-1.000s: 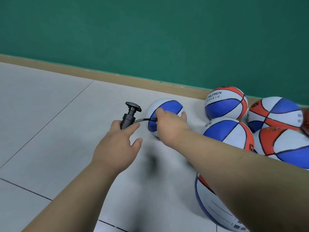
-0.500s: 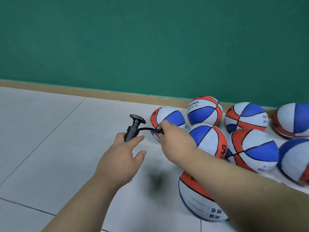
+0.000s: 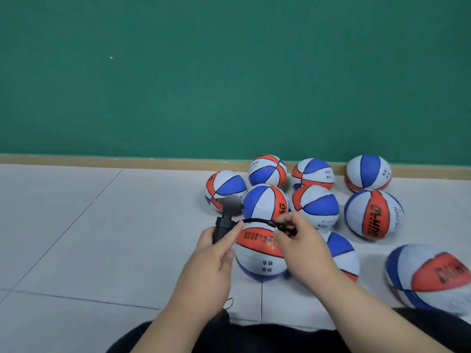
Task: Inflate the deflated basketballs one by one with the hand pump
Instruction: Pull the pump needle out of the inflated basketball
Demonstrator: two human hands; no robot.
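Black hand pump (image 3: pixel 222 229) gripped by left hand (image 3: pixel 206 266), right hand's (image 3: pixel 303 248) fingers (image 3: pixel 290 221) pinching hose (image 3: pixel 257 220) end — basketballs (image 3: pixel 316 207) on floor (image 3: pixel 102 238).

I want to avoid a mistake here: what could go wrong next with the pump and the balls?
The right hand only pinches the hose tip; no valve shows on the nearest ball, so a blind push may bend it. Neither hand steadies that ball; it could roll on the smooth floor.

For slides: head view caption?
Left hand grips hand pump; right hand pinches its hose tip near a basketball.
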